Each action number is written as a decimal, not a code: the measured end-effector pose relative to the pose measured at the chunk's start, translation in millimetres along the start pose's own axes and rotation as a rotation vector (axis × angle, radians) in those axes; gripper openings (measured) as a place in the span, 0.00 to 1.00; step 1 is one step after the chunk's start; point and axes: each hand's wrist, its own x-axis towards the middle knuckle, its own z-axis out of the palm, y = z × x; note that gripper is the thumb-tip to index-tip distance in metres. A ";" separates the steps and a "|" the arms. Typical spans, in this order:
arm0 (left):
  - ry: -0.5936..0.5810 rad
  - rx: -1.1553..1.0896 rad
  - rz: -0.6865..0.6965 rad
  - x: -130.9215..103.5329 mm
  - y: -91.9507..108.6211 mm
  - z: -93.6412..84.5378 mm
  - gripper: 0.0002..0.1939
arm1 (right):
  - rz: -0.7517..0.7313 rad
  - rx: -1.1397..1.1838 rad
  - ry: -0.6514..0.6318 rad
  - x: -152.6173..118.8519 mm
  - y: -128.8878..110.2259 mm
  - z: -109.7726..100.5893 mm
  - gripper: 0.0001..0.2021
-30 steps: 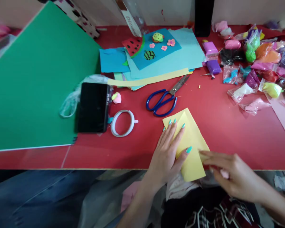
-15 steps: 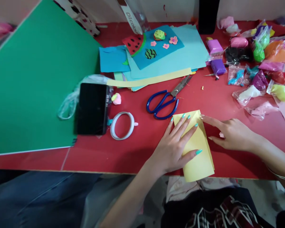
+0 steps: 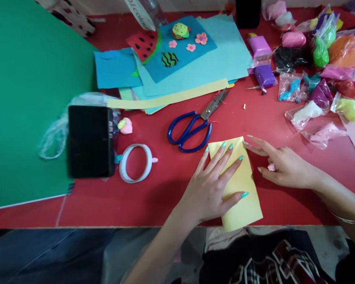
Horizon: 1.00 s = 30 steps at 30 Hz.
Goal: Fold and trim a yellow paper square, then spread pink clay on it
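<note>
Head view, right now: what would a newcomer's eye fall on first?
Probably the big green board filling the picture's left side, then the heap of brightly coloured little bags at the upper right. The red watermelon-slice shape also stands out on the papers at top, left of centre. Nearer the table's front edge, the left hand lies spread over yellow paper.

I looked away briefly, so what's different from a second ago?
The right hand moved up the right edge of the yellow paper to its far corner. A part jutting out there no longer shows. The left hand stays spread on the paper; the scissors lie as before.
</note>
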 end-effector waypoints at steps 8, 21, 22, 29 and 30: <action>-0.006 -0.012 -0.003 2.3 -0.2 0.9 0.36 | 0.046 0.124 0.012 3.1 -3.2 -1.7 0.27; -0.018 0.048 0.002 7.4 5.4 -2.0 0.35 | 0.065 0.253 0.032 6.5 4.2 -2.6 0.41; -0.012 0.051 0.003 7.8 5.8 -2.1 0.35 | 0.060 0.206 0.038 6.2 2.3 -2.3 0.41; -0.017 0.053 0.000 7.8 6.9 -2.6 0.35 | -0.029 -0.463 0.048 -1.2 -17.8 10.9 0.33; -0.013 0.049 0.002 7.5 6.6 -2.4 0.35 | -0.029 -0.512 0.043 -1.7 -19.1 12.0 0.33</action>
